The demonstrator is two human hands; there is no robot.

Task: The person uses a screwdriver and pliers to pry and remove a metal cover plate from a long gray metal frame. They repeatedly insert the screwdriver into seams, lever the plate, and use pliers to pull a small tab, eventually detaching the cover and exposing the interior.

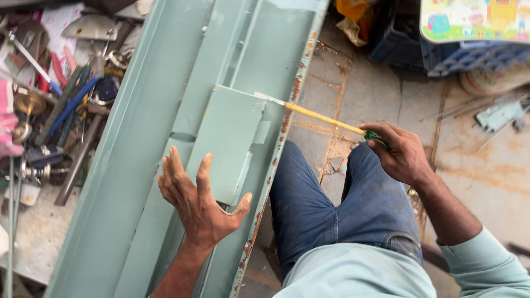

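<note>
Nearest the camera, the person's knees in blue jeans (pixel 331 204) press up beside the rusty edge of a long grey-green sheet-metal panel (pixel 160 182) with folded ribs, which runs away from the viewer.

The left hand (pixel 199 198) hovers over or lightly rests on the panel, palm down, fingers spread wide and thumb out toward the rusted edge. It is open and grips nothing; whether it presses on the metal cannot be told for sure.

The right hand (pixel 400 154) is held off to the side above the floor, fist closed round the green butt of a long screwdriver (pixel 323 117) with a yellow handle. Its flat blade tip reaches across to touch the corner of a small flat patch plate (pixel 229 143) lying on the panel.

The step in hand looks like prising or scraping at that plate's corner; the next move would call for steady bracing from the left hand and a shallow blade angle so the tip does not skid.

Farther off, a tabletop (pixel 33 232) carries a jumble of hand tools (pixel 61 99), and a blue crate (pixel 441 55) stands on the floor.
</note>
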